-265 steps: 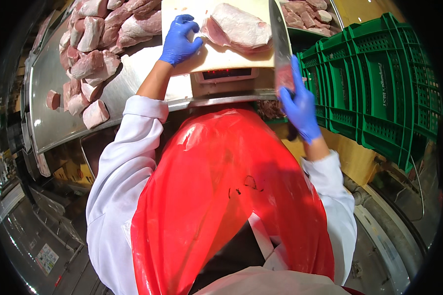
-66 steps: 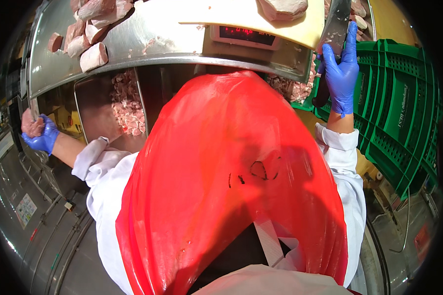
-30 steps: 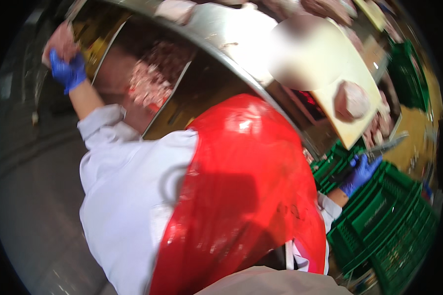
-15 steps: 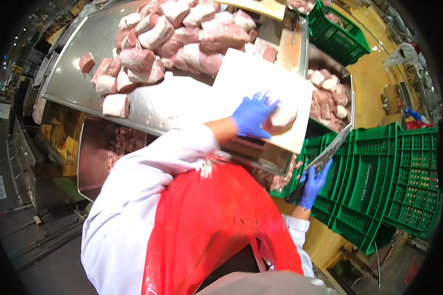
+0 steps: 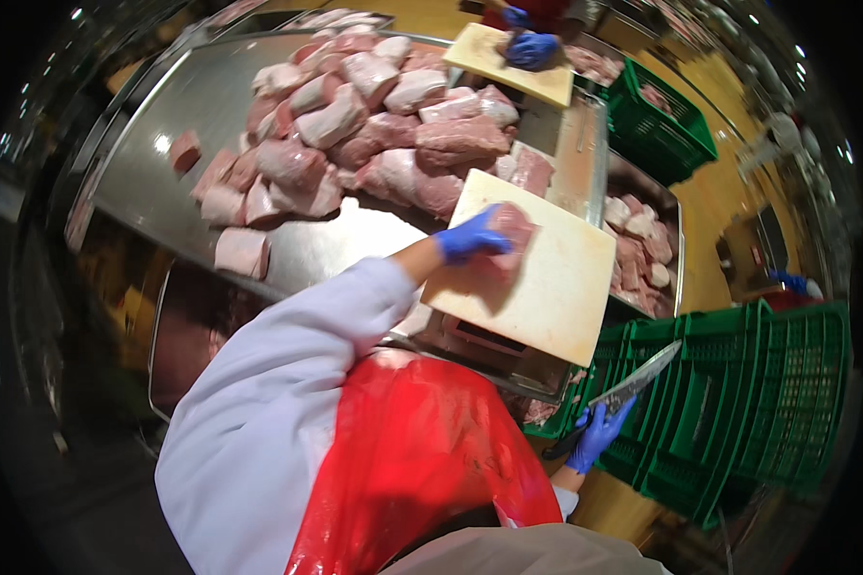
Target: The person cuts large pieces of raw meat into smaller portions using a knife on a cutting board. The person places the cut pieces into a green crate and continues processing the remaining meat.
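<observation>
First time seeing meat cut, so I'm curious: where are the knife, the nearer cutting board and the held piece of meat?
Knife (image 5: 636,380): head view, middle of blade.
Nearer cutting board (image 5: 563,275): head view, bare upper surface.
Held piece of meat (image 5: 516,233): head view, pink side.

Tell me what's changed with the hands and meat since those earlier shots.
The left hand released the chunk held out at far left, swung right, and now grips a meat piece, shifted leftward on the cutting board. The right hand still holds the knife.
</observation>
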Demonstrator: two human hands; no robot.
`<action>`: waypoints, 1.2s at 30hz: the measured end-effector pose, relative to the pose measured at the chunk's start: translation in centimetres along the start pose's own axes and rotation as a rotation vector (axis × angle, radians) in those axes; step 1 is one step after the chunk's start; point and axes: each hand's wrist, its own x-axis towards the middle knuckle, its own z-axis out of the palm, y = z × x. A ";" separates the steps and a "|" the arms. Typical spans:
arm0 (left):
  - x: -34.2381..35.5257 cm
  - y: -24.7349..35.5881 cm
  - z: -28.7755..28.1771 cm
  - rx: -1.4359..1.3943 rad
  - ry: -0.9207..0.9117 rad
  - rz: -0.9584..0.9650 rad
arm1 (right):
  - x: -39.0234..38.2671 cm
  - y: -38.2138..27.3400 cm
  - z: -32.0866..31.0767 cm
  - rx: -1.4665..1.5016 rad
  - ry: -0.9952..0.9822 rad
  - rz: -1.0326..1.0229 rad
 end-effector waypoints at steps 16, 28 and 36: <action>-18.8 3.2 -9.0 -0.302 0.327 -0.099 | 4.7 -3.6 20.7 -0.794 -0.351 -0.027; -5.1 12.9 10.1 0.401 -0.454 0.352 | 2.6 -10.3 22.4 0.903 -0.081 -0.235; -8.7 11.4 2.6 0.552 -0.128 0.280 | 11.1 -28.3 17.5 0.543 0.613 -1.299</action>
